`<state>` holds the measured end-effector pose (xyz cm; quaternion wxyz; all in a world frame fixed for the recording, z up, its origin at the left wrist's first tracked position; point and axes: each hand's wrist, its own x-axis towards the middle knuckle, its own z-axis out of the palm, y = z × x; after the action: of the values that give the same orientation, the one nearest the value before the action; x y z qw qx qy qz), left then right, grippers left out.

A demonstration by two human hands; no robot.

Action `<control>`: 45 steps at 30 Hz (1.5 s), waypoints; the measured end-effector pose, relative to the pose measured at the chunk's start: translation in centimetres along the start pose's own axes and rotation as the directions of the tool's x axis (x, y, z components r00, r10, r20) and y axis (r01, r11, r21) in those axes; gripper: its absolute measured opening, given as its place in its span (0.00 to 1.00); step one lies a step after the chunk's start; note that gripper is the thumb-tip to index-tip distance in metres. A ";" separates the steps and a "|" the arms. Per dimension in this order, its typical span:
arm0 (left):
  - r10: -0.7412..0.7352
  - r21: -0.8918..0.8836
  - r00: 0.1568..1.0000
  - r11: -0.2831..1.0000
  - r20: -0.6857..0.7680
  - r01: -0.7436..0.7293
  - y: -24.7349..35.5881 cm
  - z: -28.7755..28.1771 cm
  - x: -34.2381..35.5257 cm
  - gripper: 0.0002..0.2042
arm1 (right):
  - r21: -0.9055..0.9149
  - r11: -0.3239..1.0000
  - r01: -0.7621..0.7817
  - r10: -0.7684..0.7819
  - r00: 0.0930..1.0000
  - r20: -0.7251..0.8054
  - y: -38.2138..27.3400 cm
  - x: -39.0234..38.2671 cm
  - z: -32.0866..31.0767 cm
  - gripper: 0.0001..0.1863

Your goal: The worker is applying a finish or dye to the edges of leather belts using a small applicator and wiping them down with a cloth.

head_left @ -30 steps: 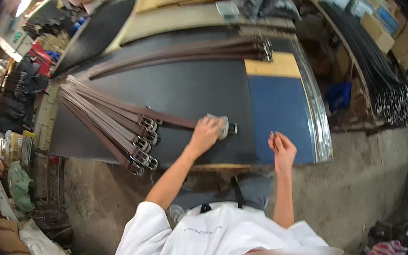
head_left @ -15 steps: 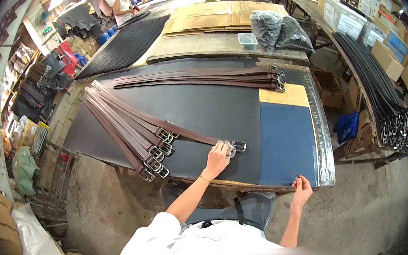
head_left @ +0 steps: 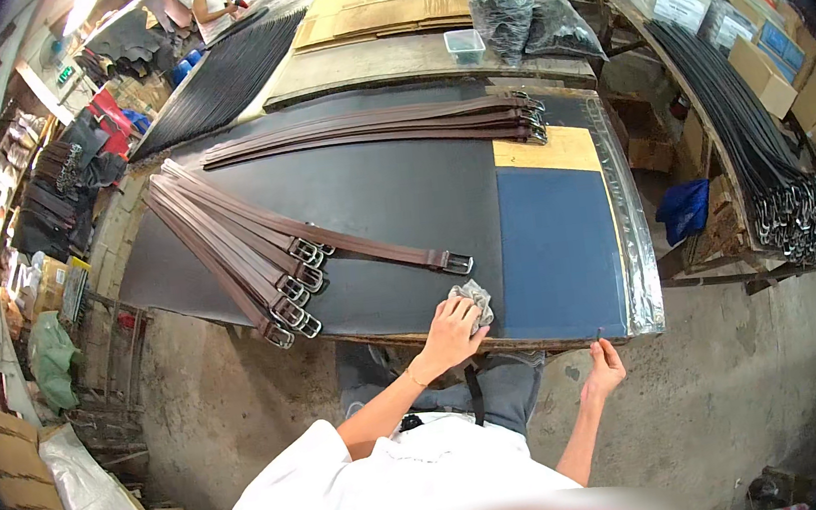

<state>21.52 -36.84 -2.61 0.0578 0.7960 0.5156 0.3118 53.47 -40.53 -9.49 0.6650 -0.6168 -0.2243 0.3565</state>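
A crumpled grey rag [head_left: 474, 299] is in my left hand [head_left: 451, 335], whose fingers are bent over it near the table's front edge. Just beyond the rag lies a single brown belt [head_left: 377, 247], its metal buckle [head_left: 458, 263] apart from my hand. That belt reaches back to a fanned bundle of brown belts [head_left: 225, 241] with silver buckles. At the table's front right corner, my right hand [head_left: 602, 372] pinches a thin, dark, stick-like thing [head_left: 599, 332], too small to name. Beneath it lies a blue sheet [head_left: 560, 248] on the dark tabletop [head_left: 390, 186].
More brown belts [head_left: 364, 133] lie across the table's far side. Behind them stand grey plastic bags [head_left: 502, 18] and a clear tub [head_left: 464, 44]. Black belts [head_left: 736, 127] hang over a bench at the right. A person [head_left: 214, 10] is at the far left.
My left hand has drawn the rag off the belt's buckle end toward the table's front edge. The right hand keeps its pinch at the corner. The whole view has shifted slightly.
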 end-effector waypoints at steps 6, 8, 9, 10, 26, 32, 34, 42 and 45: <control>0.024 0.064 0.999 0.998 0.024 -0.026 0.3 2.0 3.8 0.13 | 0.231 0.970 -0.080 0.075 0.997 0.028 0.6 1.2 -0.6 0.08; 0.028 0.062 0.999 0.998 0.017 -0.030 0.5 2.1 4.0 0.13 | 0.231 0.970 -0.070 0.059 0.997 0.054 0.6 1.6 -0.9 0.07; 0.029 0.066 1.000 0.997 -0.005 -0.029 0.6 2.3 4.1 0.13 | 0.234 0.971 -0.054 0.032 0.995 0.094 0.3 1.6 -0.9 0.07; 0.024 0.058 1.000 0.998 -0.012 -0.023 0.6 2.2 3.9 0.13 | 0.240 0.966 -0.092 0.072 0.993 0.093 -0.1 1.5 -1.0 0.06; -0.002 0.060 1.000 0.998 0.012 0.001 0.1 2.4 4.0 0.11 | 0.288 0.923 -0.254 0.182 0.949 0.256 -3.8 0.9 0.9 0.25; -0.022 0.088 0.999 0.996 0.035 0.019 -0.3 4.0 4.2 0.11 | 0.315 0.922 -0.226 0.169 0.966 0.198 -3.4 1.6 0.9 0.17; -0.053 0.103 0.997 0.994 0.056 0.047 0.6 5.1 4.5 0.11 | 0.346 0.915 -0.209 0.178 0.977 0.118 -3.7 1.0 -0.2 0.10; 0.557 -0.472 0.820 0.762 0.132 -0.442 13.5 11.9 7.8 0.13 | 0.357 0.930 -0.086 0.132 0.985 -0.107 -5.1 0.1 -3.6 0.18; 0.543 -0.561 0.827 0.734 0.144 -0.384 14.4 14.0 7.4 0.10 | 0.423 0.906 0.011 0.066 0.984 -0.168 -6.7 0.8 -4.9 0.17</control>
<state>42.57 -33.94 -4.61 0.2622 0.8931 0.1821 0.3169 58.95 -43.08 -3.69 0.7949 -0.4907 -0.0725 0.3494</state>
